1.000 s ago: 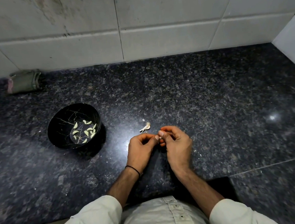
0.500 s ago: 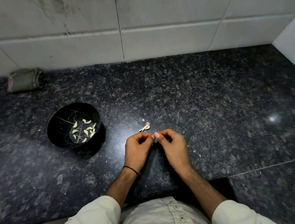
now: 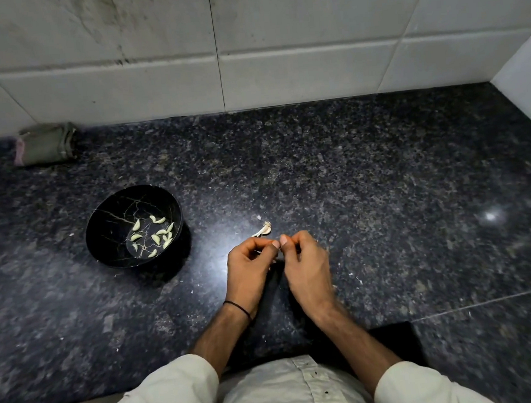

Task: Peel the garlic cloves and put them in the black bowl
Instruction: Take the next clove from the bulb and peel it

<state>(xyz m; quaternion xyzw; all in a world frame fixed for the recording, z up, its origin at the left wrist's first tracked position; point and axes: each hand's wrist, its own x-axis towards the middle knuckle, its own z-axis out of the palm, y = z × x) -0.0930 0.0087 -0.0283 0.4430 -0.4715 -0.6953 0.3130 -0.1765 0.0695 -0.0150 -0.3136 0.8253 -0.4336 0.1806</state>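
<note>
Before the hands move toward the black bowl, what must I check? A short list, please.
1. Black bowl upright, mouth open: ok.
2. Peeled cloves lie inside the bowl: ok.
3. No large thing between left hand and bowl: ok.
4. Clove fully peeled: cannot tell; the curled fingers of the left and right hand hide it.
5. All garlic in the bowl: not ok; one garlic piece lies on the countertop beyond the hands.

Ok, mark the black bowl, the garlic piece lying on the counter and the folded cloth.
black bowl [image 3: 109, 234]: head view, bare left inner wall.
garlic piece [image 3: 264, 229]: head view, its middle.
folded cloth [image 3: 45, 144]: head view, middle of its top face.
</note>
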